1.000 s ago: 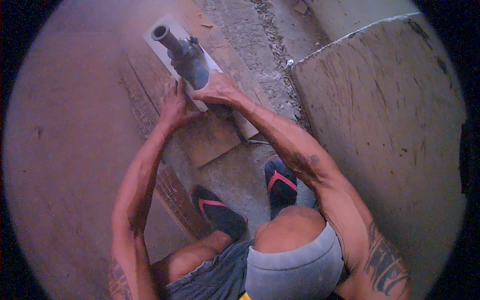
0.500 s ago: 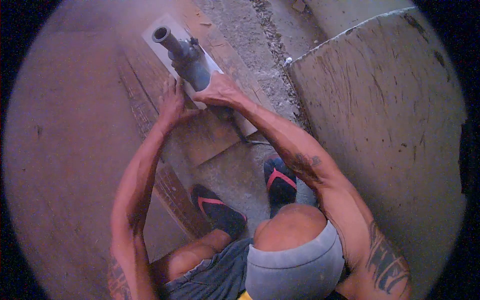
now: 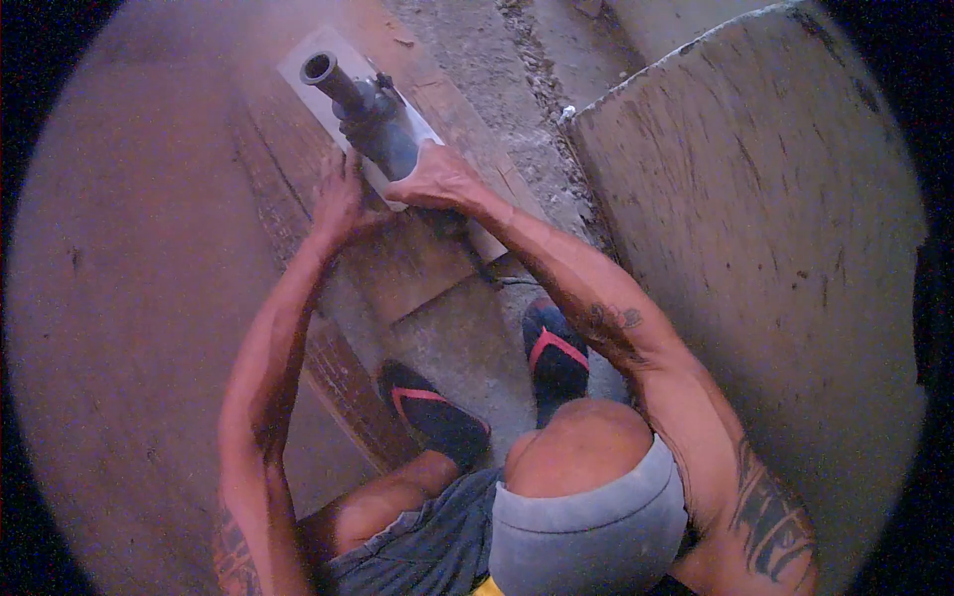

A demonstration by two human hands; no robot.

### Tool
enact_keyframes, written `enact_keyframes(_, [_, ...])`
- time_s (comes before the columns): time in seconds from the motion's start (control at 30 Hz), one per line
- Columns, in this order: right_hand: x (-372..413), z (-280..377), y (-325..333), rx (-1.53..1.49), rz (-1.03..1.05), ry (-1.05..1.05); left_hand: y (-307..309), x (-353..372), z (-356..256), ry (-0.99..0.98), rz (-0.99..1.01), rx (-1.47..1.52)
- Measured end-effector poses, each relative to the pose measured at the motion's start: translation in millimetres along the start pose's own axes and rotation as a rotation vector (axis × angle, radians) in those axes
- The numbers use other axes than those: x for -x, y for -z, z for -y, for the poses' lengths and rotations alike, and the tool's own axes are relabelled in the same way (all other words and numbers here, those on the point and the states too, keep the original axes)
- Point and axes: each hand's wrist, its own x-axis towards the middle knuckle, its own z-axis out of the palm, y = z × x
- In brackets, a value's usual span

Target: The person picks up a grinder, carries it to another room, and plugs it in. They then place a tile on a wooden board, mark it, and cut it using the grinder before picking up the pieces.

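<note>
A grey tool-like body (image 3: pixel 390 144) with a round, hollow-ended tube (image 3: pixel 343 89) pointing away from me lies over a pale flat rectangular piece (image 3: pixel 301 68). My right hand (image 3: pixel 437 181) is wrapped around its near end, thumb toward the left. The near end's underside is hidden by that hand. My left hand (image 3: pixel 341 197) lies with fingers stretched forward at the left edge of the pale piece, holding nothing that I can see. The pale piece rests on a worn wooden plank (image 3: pixel 417 65).
Brown wooden boards (image 3: pixel 422 263) lie below my hands. A large scratched panel (image 3: pixel 745 189) stands at the right, beside rough concrete (image 3: pixel 477 65). My feet in dark socks and flip-flops (image 3: pixel 432 412) are on the floor. Dusty haze hangs at upper left.
The view has shifted slightly. Both hands keep nearly the same place around the grey tool and pale piece, with no clear movement between them.
</note>
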Motion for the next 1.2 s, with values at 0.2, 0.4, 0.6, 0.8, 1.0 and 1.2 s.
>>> enact_keyframes(0.2, [4,-5,-2,-0.051,0.008,-0.003,4,-3,1,-0.003,0.049,-0.004])
enact_keyframes(0.4, [1,-12,-6,-0.007,0.005,0.003,9,-2,-3,-0.056,0.030,0.024])
enact_keyframes(0.6, [5,-14,-6,0.018,0.000,0.010,6,3,-4,-0.012,0.008,-0.004])
enact_keyframes(0.8, [15,-10,-1,0.016,0.012,-0.022,0,0,1,-0.030,0.003,-0.015])
enact_keyframes(1.0, [22,-12,-3,0.032,0.024,-0.050,-4,3,7,-0.084,-0.039,-0.036])
enact_keyframes(1.2, [27,-19,-7,0.049,-0.001,-0.049,-3,3,1,-0.043,0.013,-0.063])
